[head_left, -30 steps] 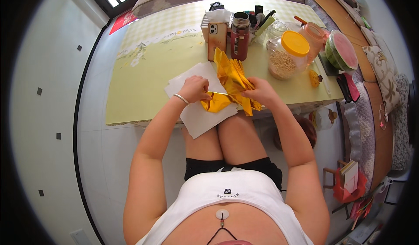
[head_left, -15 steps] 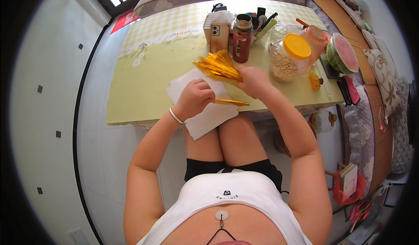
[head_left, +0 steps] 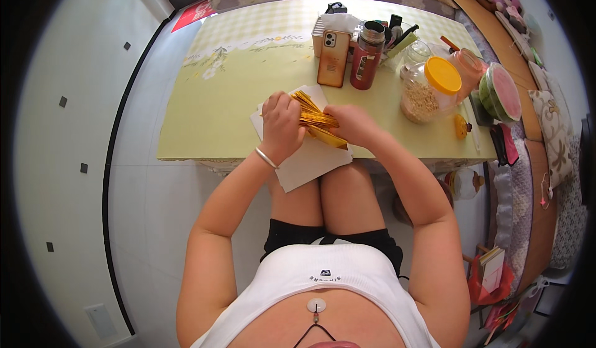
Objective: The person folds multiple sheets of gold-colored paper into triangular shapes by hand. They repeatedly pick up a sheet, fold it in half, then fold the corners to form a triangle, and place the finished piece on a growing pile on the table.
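Note:
A bundle of shiny gold foil strips (head_left: pixel 318 120) is spread between my two hands, over the near edge of the table. My left hand (head_left: pixel 282 124), with a silver bangle at its wrist, has curled fingers gripping the bundle's left side. From the other side my right hand (head_left: pixel 352 125) pinches the strips. One wider gold piece (head_left: pixel 335 140) sticks out below the rest, close to the right fingers. Under the hands lie white sheets of paper (head_left: pixel 310 164), overhanging the table edge onto my lap. The fingertips are partly hidden by the foil.
On the yellow-green table (head_left: pixel 217 112) a gold phone (head_left: pixel 333 59) leans upright beside a red flask (head_left: pixel 367 62). Farther right stand a yellow-lidded jar (head_left: pixel 422 97), a pinkish jar (head_left: pixel 467 69) and a cut watermelon (head_left: pixel 500 92). A tissue box (head_left: pixel 318 35) is behind the phone.
My hands have come together at the bundle. Before, the right held the fanned strips up while the left pinched a separate gold strip lower down. The view has shifted slightly.

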Available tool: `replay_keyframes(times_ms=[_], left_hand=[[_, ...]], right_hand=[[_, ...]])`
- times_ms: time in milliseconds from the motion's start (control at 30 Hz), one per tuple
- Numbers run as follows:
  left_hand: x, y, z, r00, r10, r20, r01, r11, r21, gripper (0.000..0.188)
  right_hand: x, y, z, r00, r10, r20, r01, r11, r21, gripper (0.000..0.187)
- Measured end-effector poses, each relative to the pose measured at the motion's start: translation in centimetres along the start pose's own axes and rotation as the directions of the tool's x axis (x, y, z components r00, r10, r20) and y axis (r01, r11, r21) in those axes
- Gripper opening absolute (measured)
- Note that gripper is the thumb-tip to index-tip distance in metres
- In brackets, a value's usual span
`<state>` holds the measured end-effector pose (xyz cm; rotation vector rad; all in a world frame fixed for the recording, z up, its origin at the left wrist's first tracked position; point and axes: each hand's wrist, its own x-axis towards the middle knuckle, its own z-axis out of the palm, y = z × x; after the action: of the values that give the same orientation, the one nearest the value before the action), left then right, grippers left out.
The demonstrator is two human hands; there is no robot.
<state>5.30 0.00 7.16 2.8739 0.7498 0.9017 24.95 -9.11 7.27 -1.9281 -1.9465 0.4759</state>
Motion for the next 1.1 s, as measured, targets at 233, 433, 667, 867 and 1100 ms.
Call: replay_keyframes(times_ms=[233, 433, 667, 867, 1100], left_hand=[[3.8, -0.1, 1.7, 0.881, 0.23, 0.412, -0.311, 0.94, 0.141, 0.057], [5.2, -0.8, 2.3, 0.758, 0.078, 0.647, -0.142, 0.989, 0.047, 0.022], [3.8, -0.4, 3.5, 0.839, 0.101, 0.535, -0.138, 0.99, 0.029, 0.047], [2.4, -0.1, 4.0, 0.895, 0.047, 0.443, -0.081, 0.995, 0.058, 0.051], [3.7, -1.9, 2.2, 0.875, -0.241, 0.421, 0.413, 0.825, -0.385, 0.034]], right_hand=[[-0.1, 0.0, -1.6, 0.996, -0.024, 0.086, 0.021, 0.999, 0.041, 0.047], [-0.8, 5.9, 0.1, 0.967, 0.213, -0.138, 0.015, 0.495, 0.869, 0.06], [-1.0, 5.0, 5.8, 0.784, 0.609, -0.118, 0.193, -0.058, 0.979, 0.088], [0.6, 1.0, 5.4, 0.81, 0.547, -0.212, 0.179, 0.114, 0.977, 0.09], [-0.1, 3.9, 5.7, 0.794, 0.539, -0.282, 0.308, 0.043, 0.95, 0.092]])
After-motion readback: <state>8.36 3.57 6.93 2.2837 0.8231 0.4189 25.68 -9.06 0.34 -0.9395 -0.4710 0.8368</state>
